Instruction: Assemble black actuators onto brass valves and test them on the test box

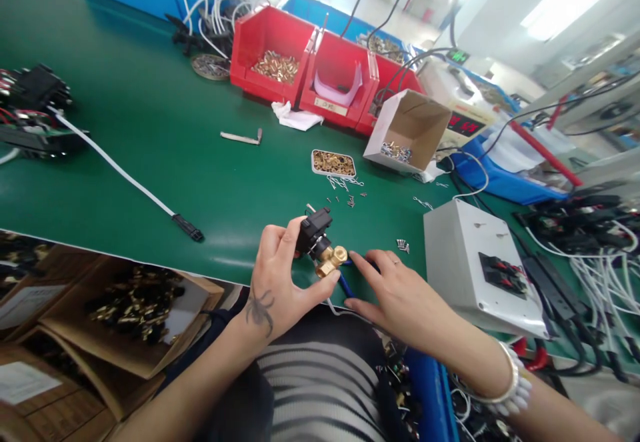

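Note:
In my left hand (280,269) is a brass valve (331,261) with a black plastic housing (316,225), held between thumb and fingers above the table's front edge. My right hand (387,289) is just right of the valve, fingers stretched out and apart. Its index fingertip is close to a blue handle-like part (345,287), partly hidden behind the valve; whether it touches is not clear. Small screws (351,201) and wire clips (344,182) lie beyond the valve. Another little group of screws (403,246) sits beyond my right hand.
A small tray of brass parts (333,163) and a cardboard box (407,129) stand ahead, before red bins (270,35). A grey control box (480,262) is at right. An L-shaped hex key (241,138) and a white cable (120,169) lie left on the green table (200,182).

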Demonstrator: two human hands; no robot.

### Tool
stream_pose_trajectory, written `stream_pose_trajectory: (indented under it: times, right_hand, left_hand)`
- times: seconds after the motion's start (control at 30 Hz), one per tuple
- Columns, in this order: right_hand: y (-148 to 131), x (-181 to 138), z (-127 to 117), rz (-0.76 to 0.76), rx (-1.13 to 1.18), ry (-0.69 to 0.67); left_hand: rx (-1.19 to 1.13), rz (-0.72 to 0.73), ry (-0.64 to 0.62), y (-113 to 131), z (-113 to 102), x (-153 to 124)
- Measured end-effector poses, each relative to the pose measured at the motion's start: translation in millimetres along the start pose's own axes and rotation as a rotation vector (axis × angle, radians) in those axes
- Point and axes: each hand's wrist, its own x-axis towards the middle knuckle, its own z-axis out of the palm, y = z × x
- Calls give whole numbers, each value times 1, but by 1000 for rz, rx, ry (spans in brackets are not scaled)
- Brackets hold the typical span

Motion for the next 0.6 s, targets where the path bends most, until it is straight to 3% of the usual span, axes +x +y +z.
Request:
stream_pose_trajectory:
  times: [0.13, 0.23, 0.3, 0.37, 0.4, 0.47, 0.53, 0.6]
  right_hand:
    - [16, -13, 3, 98, -48, -82]
    - [37, -22, -17, 192, 201, -29]
    - [45, -23, -43, 291, 408, 201]
    - [42, -21, -68, 417, 548, 573]
    - [38, -18, -77, 440, 598, 774]
    - [30, -11, -82, 365, 593, 954]
    - [26, -5, -77, 194, 506, 814]
    - [29, -3, -69, 34, 391, 509]
  left_hand:
    - [17, 28, -3, -3, 3, 0]
    - [30, 79, -9, -4, 9, 4]
    - [23, 118, -12, -3, 12, 6]
    - [15, 147, -17, -3, 15, 8]
    - [13, 157, -24, -2, 16, 9]
    - [16, 178, -33, -1, 17, 9]
    - [24, 192, -35, -1, 18, 9]
    - [30, 192, -43, -1, 18, 10]
